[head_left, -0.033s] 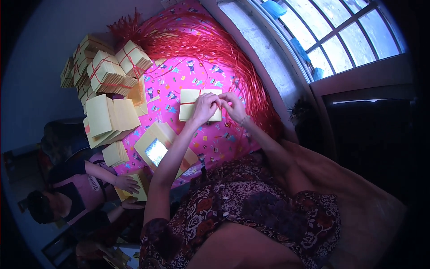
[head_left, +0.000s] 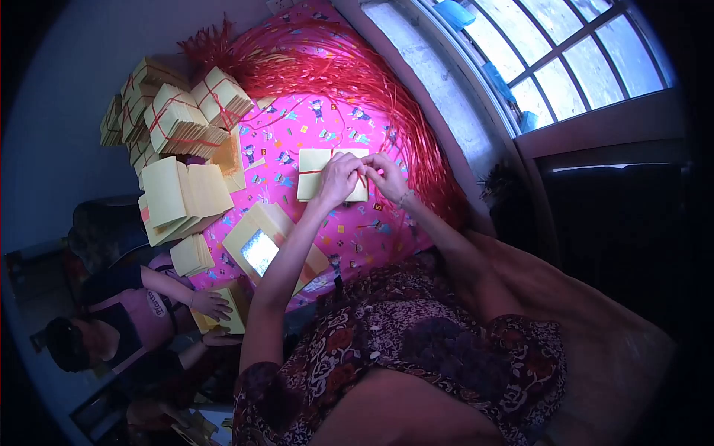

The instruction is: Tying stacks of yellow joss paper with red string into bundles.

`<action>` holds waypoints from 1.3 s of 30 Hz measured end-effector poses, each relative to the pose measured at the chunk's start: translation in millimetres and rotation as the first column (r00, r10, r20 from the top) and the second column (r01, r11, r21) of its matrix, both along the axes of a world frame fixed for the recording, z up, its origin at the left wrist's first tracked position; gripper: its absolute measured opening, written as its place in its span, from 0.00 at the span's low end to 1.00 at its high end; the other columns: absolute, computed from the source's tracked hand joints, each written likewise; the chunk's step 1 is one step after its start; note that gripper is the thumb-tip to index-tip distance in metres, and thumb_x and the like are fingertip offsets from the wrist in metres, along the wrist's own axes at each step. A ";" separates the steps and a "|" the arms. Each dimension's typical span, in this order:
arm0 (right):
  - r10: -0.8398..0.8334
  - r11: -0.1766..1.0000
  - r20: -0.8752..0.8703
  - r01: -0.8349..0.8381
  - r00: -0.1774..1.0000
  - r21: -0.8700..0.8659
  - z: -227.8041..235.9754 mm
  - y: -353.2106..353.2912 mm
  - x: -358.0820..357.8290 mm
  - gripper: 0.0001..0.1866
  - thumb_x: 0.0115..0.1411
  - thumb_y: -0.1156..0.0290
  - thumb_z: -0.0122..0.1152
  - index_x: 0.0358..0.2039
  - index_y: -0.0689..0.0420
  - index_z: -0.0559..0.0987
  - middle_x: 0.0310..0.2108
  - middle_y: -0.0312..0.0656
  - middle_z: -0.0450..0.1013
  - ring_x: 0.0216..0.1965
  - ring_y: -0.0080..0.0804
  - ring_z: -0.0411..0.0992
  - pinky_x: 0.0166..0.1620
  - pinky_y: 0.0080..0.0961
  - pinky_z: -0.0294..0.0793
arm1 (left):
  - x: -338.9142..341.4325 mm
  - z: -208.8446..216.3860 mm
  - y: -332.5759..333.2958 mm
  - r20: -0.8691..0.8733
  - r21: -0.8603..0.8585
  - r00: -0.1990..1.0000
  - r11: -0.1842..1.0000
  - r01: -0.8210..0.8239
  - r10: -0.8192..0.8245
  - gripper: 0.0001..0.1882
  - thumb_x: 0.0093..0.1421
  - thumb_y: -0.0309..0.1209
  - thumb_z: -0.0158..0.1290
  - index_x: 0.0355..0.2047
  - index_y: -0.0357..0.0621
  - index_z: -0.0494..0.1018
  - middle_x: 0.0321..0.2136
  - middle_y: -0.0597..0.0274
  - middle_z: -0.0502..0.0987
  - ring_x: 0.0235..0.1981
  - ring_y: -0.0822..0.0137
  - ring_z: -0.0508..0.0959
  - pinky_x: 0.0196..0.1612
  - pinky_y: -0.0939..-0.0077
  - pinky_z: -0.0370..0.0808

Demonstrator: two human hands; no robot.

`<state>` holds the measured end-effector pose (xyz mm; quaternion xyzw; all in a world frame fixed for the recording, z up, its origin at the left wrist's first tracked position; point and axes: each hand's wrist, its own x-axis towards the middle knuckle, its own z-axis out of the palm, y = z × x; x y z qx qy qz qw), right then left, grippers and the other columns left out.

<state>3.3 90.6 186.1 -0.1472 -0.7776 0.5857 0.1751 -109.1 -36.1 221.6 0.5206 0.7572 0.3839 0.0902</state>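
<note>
A stack of pale yellow paper sheets or envelopes (head_left: pixel 309 187) lies on the pink printed cover in front of me. Red plastic ribbon (head_left: pixel 310 172) runs across its top in two directions. My left hand (head_left: pixel 340 178) rests over the stack's middle, its fingers bent and closed at the ribbon. At the stack's right edge, my right hand (head_left: pixel 386 177) pinches the ribbon, fingertips touching those of my left hand. The exact spot where the ribbon passes between the fingers is mostly hidden.
A long heap of red ribbon strands (head_left: pixel 349 59) curves along the far and right side. Tied yellow bundles (head_left: pixel 175 119) are piled at the far left, with loose stacks (head_left: pixel 186 189) nearer. A phone (head_left: pixel 260 253) with a bright screen lies left of my forearm. A co-worker's hand (head_left: pixel 212 305) rests on yellow paper.
</note>
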 end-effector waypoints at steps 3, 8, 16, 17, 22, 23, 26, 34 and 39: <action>0.004 0.996 0.052 0.001 0.999 -0.089 -10.7 0.7 -1.7 0.08 0.59 0.74 0.57 0.39 0.61 0.77 0.34 0.39 0.68 0.33 0.24 0.71 0.39 0.21 0.72 | 2.3 -2.1 0.0 -0.103 0.100 0.995 0.995 -0.008 0.018 0.07 0.47 0.19 0.53 0.28 0.44 0.74 0.27 0.60 0.76 0.29 0.58 0.75 0.34 0.66 0.73; 0.129 0.931 0.157 -0.065 0.979 -0.358 -4.6 12.1 1.7 0.10 0.61 0.73 0.54 0.42 0.60 0.77 0.33 0.41 0.74 0.34 0.25 0.73 0.39 0.23 0.74 | 12.4 -15.9 -3.4 -0.106 0.147 0.967 0.966 -0.213 0.230 0.13 0.50 0.20 0.55 0.37 0.45 0.74 0.29 0.62 0.77 0.29 0.63 0.77 0.33 0.69 0.75; 0.263 0.950 0.190 -0.288 0.946 0.121 9.3 45.8 -20.9 0.07 0.57 0.71 0.61 0.36 0.54 0.81 0.32 0.42 0.71 0.35 0.34 0.73 0.41 0.29 0.72 | 7.3 -21.6 0.7 -0.137 0.266 0.965 0.946 -0.184 0.226 0.10 0.48 0.21 0.58 0.31 0.50 0.77 0.27 0.67 0.76 0.28 0.67 0.78 0.29 0.73 0.76; 0.296 0.944 0.202 -0.318 0.934 0.091 11.0 48.3 -20.2 0.07 0.56 0.70 0.61 0.36 0.53 0.81 0.32 0.42 0.71 0.35 0.35 0.72 0.42 0.30 0.71 | 7.5 -21.8 0.3 -0.110 0.257 0.968 0.947 -0.193 0.227 0.10 0.48 0.22 0.58 0.30 0.51 0.77 0.27 0.67 0.76 0.28 0.67 0.78 0.28 0.73 0.76; 0.301 0.875 0.105 -0.318 0.948 0.364 23.6 46.1 -21.0 0.08 0.55 0.66 0.61 0.33 0.54 0.79 0.30 0.43 0.67 0.32 0.41 0.71 0.37 0.32 0.71 | 6.2 -21.1 -2.8 -0.055 0.239 0.970 0.946 -0.217 0.236 0.09 0.48 0.23 0.59 0.30 0.52 0.78 0.27 0.67 0.75 0.26 0.67 0.78 0.26 0.72 0.75; 0.303 0.874 0.105 -0.320 0.947 0.365 25.7 44.7 -21.2 0.08 0.55 0.66 0.61 0.33 0.54 0.79 0.30 0.43 0.67 0.32 0.41 0.71 0.37 0.32 0.71 | 6.6 -21.0 -2.9 -0.055 0.239 0.970 0.946 -0.219 0.239 0.09 0.48 0.23 0.59 0.30 0.52 0.78 0.27 0.67 0.75 0.26 0.67 0.78 0.26 0.72 0.75; 0.270 0.849 0.145 -0.306 0.952 0.431 31.1 40.7 -20.4 0.09 0.51 0.65 0.59 0.29 0.56 0.76 0.29 0.44 0.67 0.30 0.44 0.71 0.34 0.37 0.71 | 7.8 -18.6 -4.0 0.002 0.210 0.973 0.951 -0.226 0.231 0.07 0.46 0.24 0.61 0.28 0.49 0.78 0.27 0.65 0.73 0.28 0.65 0.77 0.28 0.71 0.74; 0.072 0.806 0.254 -0.206 0.965 0.555 21.1 37.9 -9.6 0.10 0.46 0.65 0.55 0.25 0.59 0.73 0.27 0.47 0.67 0.30 0.47 0.71 0.33 0.42 0.72 | 14.5 -17.4 -21.5 -0.027 0.210 0.914 0.896 -0.391 0.405 0.07 0.42 0.25 0.65 0.22 0.44 0.78 0.28 0.66 0.73 0.36 0.65 0.70 0.37 0.72 0.69; 0.027 0.832 0.258 -0.164 0.966 0.529 15.6 32.8 -11.1 0.10 0.46 0.64 0.54 0.25 0.58 0.73 0.27 0.47 0.67 0.30 0.47 0.71 0.34 0.42 0.72 | 13.5 -20.3 -26.0 0.069 0.167 0.883 0.868 -0.468 0.464 0.06 0.42 0.26 0.65 0.22 0.46 0.79 0.27 0.66 0.72 0.37 0.64 0.69 0.42 0.70 0.67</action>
